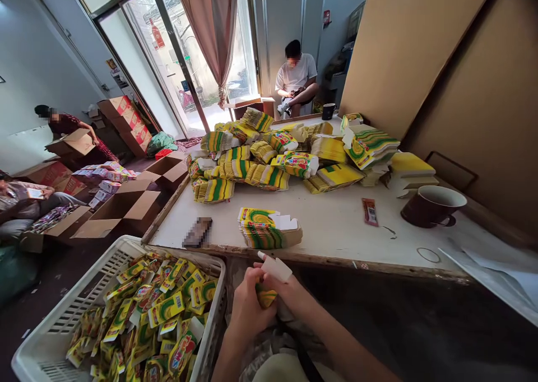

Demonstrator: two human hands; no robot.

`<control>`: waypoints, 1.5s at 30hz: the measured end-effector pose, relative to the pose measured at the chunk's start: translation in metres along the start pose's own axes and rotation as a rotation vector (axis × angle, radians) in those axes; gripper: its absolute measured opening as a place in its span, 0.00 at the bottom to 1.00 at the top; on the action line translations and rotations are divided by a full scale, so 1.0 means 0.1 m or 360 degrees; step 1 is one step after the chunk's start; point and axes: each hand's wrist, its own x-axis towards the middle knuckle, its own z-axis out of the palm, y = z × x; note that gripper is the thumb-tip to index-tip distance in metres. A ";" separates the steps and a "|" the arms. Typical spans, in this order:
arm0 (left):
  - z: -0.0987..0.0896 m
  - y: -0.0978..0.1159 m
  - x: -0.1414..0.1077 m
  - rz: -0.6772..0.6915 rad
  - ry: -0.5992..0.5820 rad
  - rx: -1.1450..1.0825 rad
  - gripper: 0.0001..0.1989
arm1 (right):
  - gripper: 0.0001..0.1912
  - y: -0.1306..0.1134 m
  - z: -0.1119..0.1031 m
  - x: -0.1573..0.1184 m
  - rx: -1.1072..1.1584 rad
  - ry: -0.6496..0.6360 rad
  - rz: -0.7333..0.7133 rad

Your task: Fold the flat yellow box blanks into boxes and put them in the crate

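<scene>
Left hand (247, 301), right hand (290, 293): both gripping one yellow carton (267, 298) beside the basket (31, 354); you are apparently shaping it, next needing careful folding.

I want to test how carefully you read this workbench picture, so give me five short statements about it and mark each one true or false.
1. The left hand and right hand are close together at a yellow carton. True.
2. The white basket stands on top of the table. False: it is beside the table, on the person's left.
3. The dark red mug is right of the small red packet. True.
4. The carton stack nearest the hands touches that mug. False: they stand well apart.
5. The person in the white shirt is standing. False: that person is seated.
</scene>
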 end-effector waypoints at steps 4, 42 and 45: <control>0.04 -0.02 0.00 -0.0136 -0.0062 -0.0180 0.34 | 0.30 -0.01 0.00 -0.12 -0.0674 -0.0177 -0.0373; -1.23 -0.72 -0.42 -0.0521 0.1121 0.0597 0.31 | 0.16 -0.55 -0.63 0.80 -0.1977 0.0558 -0.0331; -0.92 -0.66 -0.30 -0.0447 0.0822 0.0257 0.23 | 0.14 -0.51 -0.64 0.82 -0.1987 0.0525 -0.0336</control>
